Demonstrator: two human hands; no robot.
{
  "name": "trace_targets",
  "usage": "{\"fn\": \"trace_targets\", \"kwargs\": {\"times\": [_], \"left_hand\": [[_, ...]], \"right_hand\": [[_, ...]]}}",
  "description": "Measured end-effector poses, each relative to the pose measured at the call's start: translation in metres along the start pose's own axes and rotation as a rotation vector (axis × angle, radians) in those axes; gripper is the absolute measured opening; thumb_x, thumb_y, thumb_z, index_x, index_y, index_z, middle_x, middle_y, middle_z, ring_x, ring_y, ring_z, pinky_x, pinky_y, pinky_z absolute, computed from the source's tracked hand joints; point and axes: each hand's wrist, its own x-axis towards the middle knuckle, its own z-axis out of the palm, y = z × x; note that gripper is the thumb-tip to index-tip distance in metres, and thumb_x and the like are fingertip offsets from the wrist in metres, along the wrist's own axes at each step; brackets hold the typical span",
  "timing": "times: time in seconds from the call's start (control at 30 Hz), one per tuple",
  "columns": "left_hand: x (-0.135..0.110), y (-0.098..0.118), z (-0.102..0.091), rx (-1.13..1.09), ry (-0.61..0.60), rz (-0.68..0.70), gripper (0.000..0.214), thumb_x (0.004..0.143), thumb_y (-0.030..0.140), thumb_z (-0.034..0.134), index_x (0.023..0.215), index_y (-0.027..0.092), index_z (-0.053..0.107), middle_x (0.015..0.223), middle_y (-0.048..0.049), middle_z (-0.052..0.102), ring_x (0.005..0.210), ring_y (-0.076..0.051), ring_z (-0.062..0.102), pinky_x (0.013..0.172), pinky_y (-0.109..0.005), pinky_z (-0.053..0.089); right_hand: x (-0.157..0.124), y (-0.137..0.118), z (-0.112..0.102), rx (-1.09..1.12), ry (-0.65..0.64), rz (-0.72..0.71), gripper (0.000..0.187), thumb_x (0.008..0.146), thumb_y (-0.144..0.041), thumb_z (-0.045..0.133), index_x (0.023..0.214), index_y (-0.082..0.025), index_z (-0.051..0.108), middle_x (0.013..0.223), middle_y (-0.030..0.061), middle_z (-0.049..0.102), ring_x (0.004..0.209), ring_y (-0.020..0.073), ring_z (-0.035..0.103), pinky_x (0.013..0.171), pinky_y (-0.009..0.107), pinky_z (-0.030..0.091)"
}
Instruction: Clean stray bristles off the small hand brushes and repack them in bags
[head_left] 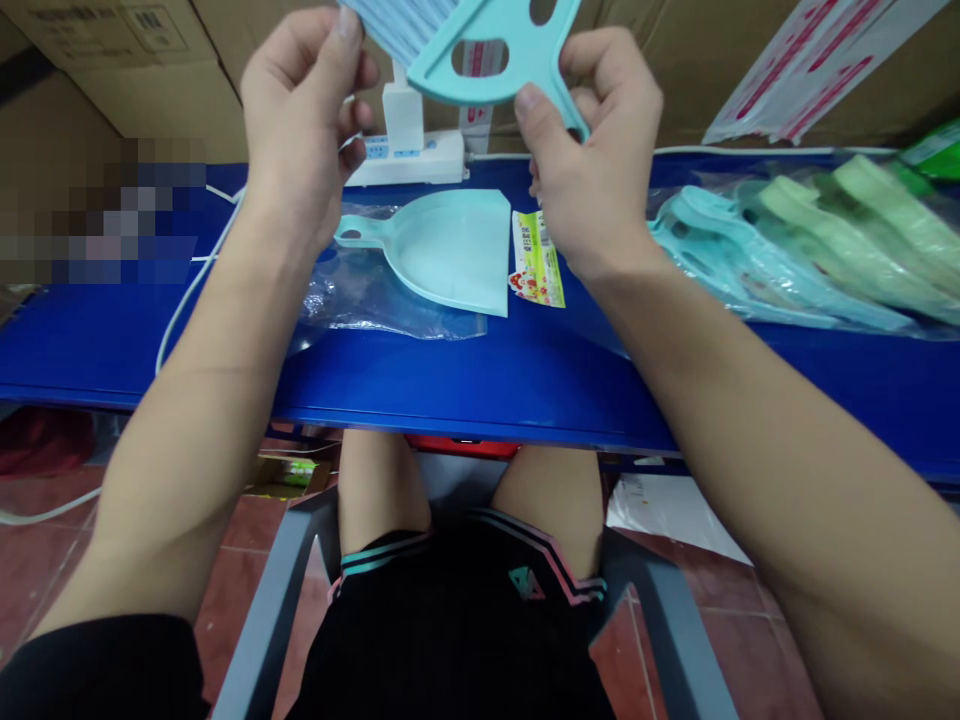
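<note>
Both my hands hold a pale turquoise plastic hand broom (pixel 487 50) up above the table, its head cut off by the top of the picture. My left hand (pixel 300 125) pinches the bristle end (pixel 397 25) between thumb and fingers. My right hand (pixel 592 150) grips the broom's slotted plastic frame. Below them, a matching turquoise dustpan (pixel 435 245) lies flat on a clear plastic bag (pixel 367 300). A yellow and green printed label card (pixel 538 260) lies just right of the dustpan, under my right hand.
The blue table (pixel 450 385) has a front edge above my knees. Bagged turquoise and pale green plastic items (pixel 795 250) lie at its right. A white power strip (pixel 409 160) with a plug and cable stands behind, against cardboard boxes (pixel 150 70). Below are a red tiled floor and a grey chair.
</note>
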Motion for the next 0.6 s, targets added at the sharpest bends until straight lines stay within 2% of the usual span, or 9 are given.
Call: {"fn": "trace_targets", "kwargs": {"times": [0.1, 0.23, 0.4, 0.5, 0.6], "left_hand": [[0.0007, -0.0012, -0.0015, 0.001, -0.002, 0.004, 0.020, 0.109, 0.016, 0.056, 0.089, 0.015, 0.058, 0.077, 0.0056, 0.061, 0.056, -0.001, 0.053, 0.046, -0.016, 0.029], [0.0000, 0.0010, -0.0024, 0.047, 0.008, -0.044, 0.018, 0.109, 0.020, 0.057, 0.091, 0.017, 0.058, 0.080, 0.0067, 0.060, 0.060, -0.001, 0.051, 0.048, -0.014, 0.031], [-0.0007, 0.0050, -0.0038, 0.074, 0.041, -0.090, 0.020, 0.108, 0.025, 0.058, 0.090, 0.018, 0.055, 0.085, 0.0068, 0.060, 0.065, -0.001, 0.051, 0.052, -0.012, 0.034], [0.0015, 0.0061, -0.0049, 0.088, 0.117, -0.087, 0.019, 0.111, 0.029, 0.048, 0.097, 0.018, 0.054, 0.089, 0.0042, 0.061, 0.070, -0.003, 0.054, 0.057, -0.012, 0.036], [0.0055, 0.0071, -0.0075, 0.217, 0.244, -0.102, 0.025, 0.112, 0.031, 0.036, 0.110, 0.017, 0.056, 0.096, 0.0006, 0.061, 0.073, -0.006, 0.050, 0.058, -0.015, 0.035]], "right_hand": [[-0.0021, -0.0032, 0.0028, -0.013, 0.048, -0.050, 0.021, 0.098, -0.014, 0.063, 0.093, -0.023, 0.044, 0.095, 0.0017, 0.061, 0.076, 0.0101, 0.055, 0.066, 0.024, 0.044], [-0.0051, -0.0052, 0.0010, -0.049, 0.059, -0.086, 0.023, 0.095, -0.017, 0.066, 0.089, -0.025, 0.045, 0.090, -0.0001, 0.057, 0.072, 0.0108, 0.050, 0.064, 0.026, 0.041], [-0.0050, -0.0050, -0.0049, -0.116, 0.039, -0.091, 0.022, 0.094, -0.025, 0.071, 0.089, -0.028, 0.049, 0.093, 0.0001, 0.063, 0.082, 0.0169, 0.063, 0.069, 0.031, 0.049], [-0.0040, -0.0063, -0.0037, -0.056, 0.107, -0.059, 0.017, 0.092, -0.022, 0.073, 0.091, -0.026, 0.057, 0.093, -0.0002, 0.067, 0.081, 0.0159, 0.065, 0.070, 0.031, 0.053], [0.0020, -0.0061, -0.0017, 0.044, 0.309, -0.076, 0.016, 0.090, -0.018, 0.076, 0.091, -0.023, 0.060, 0.086, -0.0025, 0.066, 0.065, 0.0095, 0.056, 0.060, 0.027, 0.051]]}}
